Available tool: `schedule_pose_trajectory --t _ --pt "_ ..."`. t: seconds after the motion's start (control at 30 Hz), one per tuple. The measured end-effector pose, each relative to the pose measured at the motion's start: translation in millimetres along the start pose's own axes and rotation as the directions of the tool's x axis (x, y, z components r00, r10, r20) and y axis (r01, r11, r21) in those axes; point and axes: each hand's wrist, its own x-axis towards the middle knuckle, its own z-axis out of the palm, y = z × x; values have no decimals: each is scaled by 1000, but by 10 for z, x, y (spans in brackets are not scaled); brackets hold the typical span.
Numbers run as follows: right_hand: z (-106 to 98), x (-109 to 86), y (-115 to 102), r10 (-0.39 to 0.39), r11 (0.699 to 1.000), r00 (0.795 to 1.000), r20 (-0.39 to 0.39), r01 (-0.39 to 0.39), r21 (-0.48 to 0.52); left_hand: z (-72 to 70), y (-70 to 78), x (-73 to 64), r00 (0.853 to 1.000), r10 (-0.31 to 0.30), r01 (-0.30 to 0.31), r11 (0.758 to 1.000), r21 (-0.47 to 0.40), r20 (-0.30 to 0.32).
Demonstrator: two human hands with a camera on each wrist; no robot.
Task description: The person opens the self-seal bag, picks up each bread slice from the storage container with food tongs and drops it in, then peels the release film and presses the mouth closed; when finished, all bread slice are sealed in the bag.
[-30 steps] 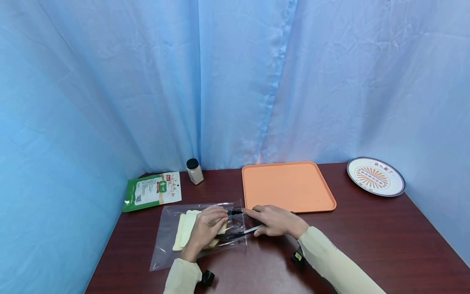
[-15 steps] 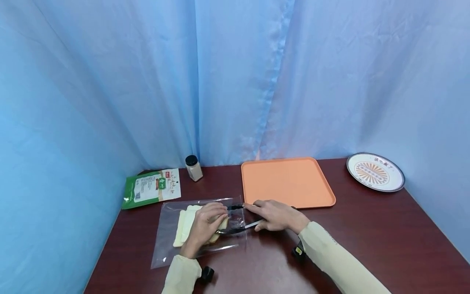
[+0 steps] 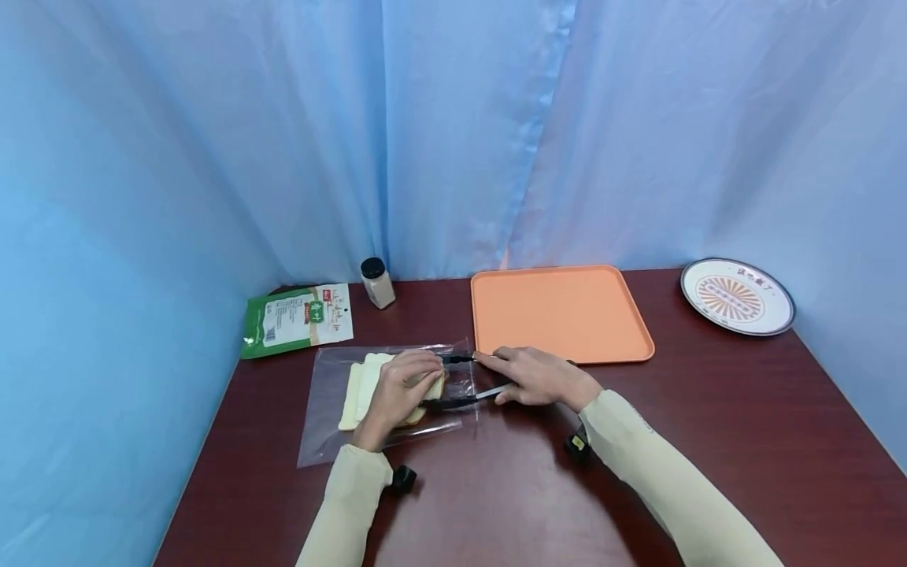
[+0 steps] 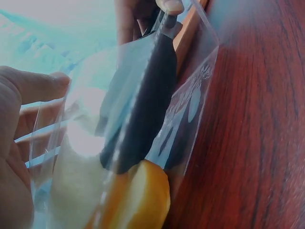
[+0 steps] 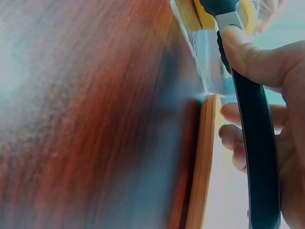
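While the left hand (image 3: 400, 386) pinches the film of the bag (image 3: 324, 402) between thumb and fingers, seemingly to lift its mouth, the right hand (image 3: 534, 374) grips the tongs (image 3: 453, 403), whose arms stand spread, apparently to straddle the bread (image 3: 361, 386). The bread lies inside the bag, by the black tips; whether they squeeze it, I cannot tell. Flat film beneath likely supports the slices.

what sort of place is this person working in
Probably a makeshift booth for filming or practice rather than an ordinary kitchen: shiny light-blue fabric curtains hang behind and on both sides of a dark reddish-brown wooden-looking table, where a rectangular orange tray lies.
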Motion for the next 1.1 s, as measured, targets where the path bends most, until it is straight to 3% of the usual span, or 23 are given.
schedule_pose_trajectory --t 0.33,0.63,1.1 --pt "-14 -46 56 34 996 999 10 -34 82 -16 21 31 1000 16 -16 1000 -6 -16" --pt "46 69 -31 -13 1000 1000 9 13 21 -26 22 -1 1000 -10 10 1000 -6 -4" --pt "10 258 -166 -5 1000 999 34 5 11 -25 43 1 1000 -24 24 1000 8 16"
